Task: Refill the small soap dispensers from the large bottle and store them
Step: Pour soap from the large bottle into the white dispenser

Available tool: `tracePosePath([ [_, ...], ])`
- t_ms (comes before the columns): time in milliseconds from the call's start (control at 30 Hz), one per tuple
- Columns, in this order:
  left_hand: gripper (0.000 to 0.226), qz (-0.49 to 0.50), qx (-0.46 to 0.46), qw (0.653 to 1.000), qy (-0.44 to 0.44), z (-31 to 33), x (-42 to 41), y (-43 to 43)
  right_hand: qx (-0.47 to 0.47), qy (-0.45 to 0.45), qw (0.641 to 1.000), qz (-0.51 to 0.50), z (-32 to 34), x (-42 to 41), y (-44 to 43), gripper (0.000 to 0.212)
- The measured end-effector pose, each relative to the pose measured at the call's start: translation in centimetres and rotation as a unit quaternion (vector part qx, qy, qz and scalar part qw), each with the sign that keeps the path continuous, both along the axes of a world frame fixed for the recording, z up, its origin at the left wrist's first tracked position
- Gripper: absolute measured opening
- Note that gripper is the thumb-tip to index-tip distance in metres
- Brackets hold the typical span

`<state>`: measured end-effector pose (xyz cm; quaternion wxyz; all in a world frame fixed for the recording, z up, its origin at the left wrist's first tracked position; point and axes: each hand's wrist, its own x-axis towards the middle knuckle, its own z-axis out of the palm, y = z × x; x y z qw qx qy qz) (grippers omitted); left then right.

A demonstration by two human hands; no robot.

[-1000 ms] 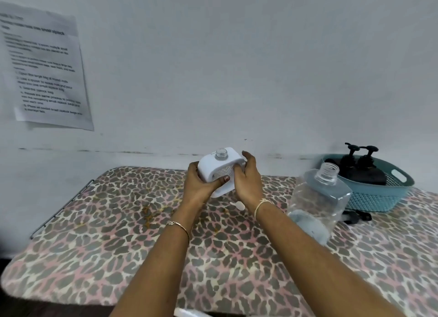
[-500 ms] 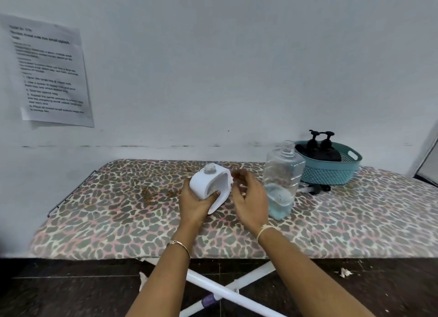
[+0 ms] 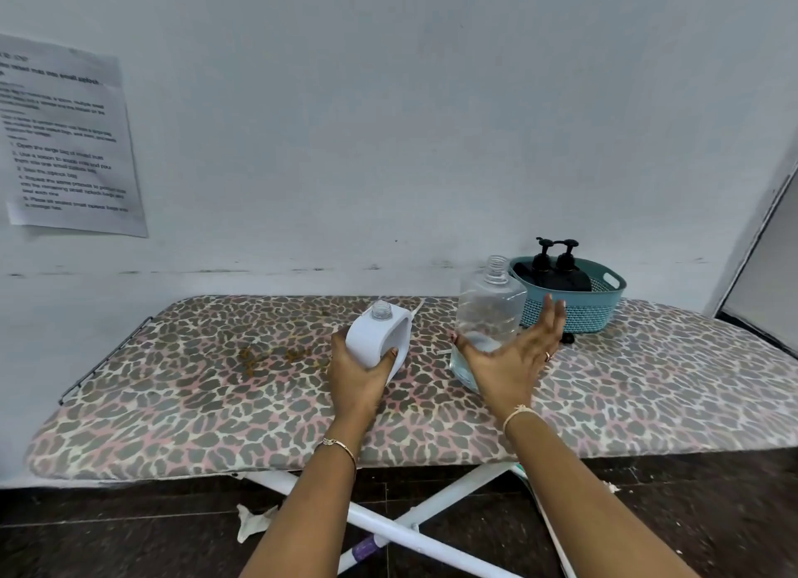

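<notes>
Left hand (image 3: pixel 358 374) has the white dispenser (image 3: pixel 380 338): fingers curled round its lower body, thumb across the front. It is held just above the leopard-print board (image 3: pixel 216 383), roughly upright, with the neck uncapped and open to the top.

Right hand (image 3: pixel 509 357) holds nothing. The fingers are spread wide and the palm faces the large clear bottle (image 3: pixel 490 305) right in front of it. Whether skin is on plastic, I cannot tell.

That bottle stands on the board just right of the dispenser, cap off, with a low pool of pale blue liquid at the bottom. Behind it sits the teal basket (image 3: pixel 613 281), with two black pump dispensers (image 3: pixel 557 271) already stowed inside. Something small and black (image 3: pixel 568 339) lies on the board at the basket's foot, too small to identify.

So this looks like the run-up to a pour: receiver ready in one hand, source about to be taken. Next, the open hand needs a firm wrap round the wide bottle, then a lift and a slow tilt to line up the mouths. With so little liquid left, the bottle will have to tip steeply, and the small neck leaves little margin.
</notes>
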<state>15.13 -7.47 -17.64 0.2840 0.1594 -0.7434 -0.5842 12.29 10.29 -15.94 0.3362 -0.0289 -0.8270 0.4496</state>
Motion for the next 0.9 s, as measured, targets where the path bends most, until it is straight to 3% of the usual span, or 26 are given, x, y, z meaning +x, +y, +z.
tracePosePath([
  [100, 0.076, 0.002, -0.01, 1.0, -0.002, 0.2, 0.1, 0.2, -0.097, -0.059, 0.989, 0.091, 0.5, -1.5, 0.2, 0.129],
  [200, 0.082, 0.009, -0.036, 0.999, -0.006, -0.2, 0.0, 0.2, -0.126, -0.069, 0.983, 0.114, 0.9, -2.7, 0.6, 0.093],
  [267, 0.08, 0.014, -0.049, 0.999, -0.01, -0.5, -0.1, 0.2, -0.092, -0.066, 0.987, 0.113, 1.2, -3.1, 1.0, 0.076],
  [367, 0.074, 0.02, -0.053, 0.998, -0.011, -0.7, -0.1, 0.3, -0.014, -0.052, 0.99, 0.134, 2.0, -3.0, 0.9, 0.066],
  [567, 0.07, 0.03, -0.045, 0.998, -0.009, -0.6, -0.1, 0.3, 0.248, -0.024, 0.964, 0.096, 2.1, -3.2, 0.1, 0.077],
  [900, 0.077, 0.04, -0.051, 0.998, -0.023, -0.4, 0.1, 0.4, 0.398, 0.028, 0.914, 0.071, 3.5, -2.8, 0.0, 0.083],
])
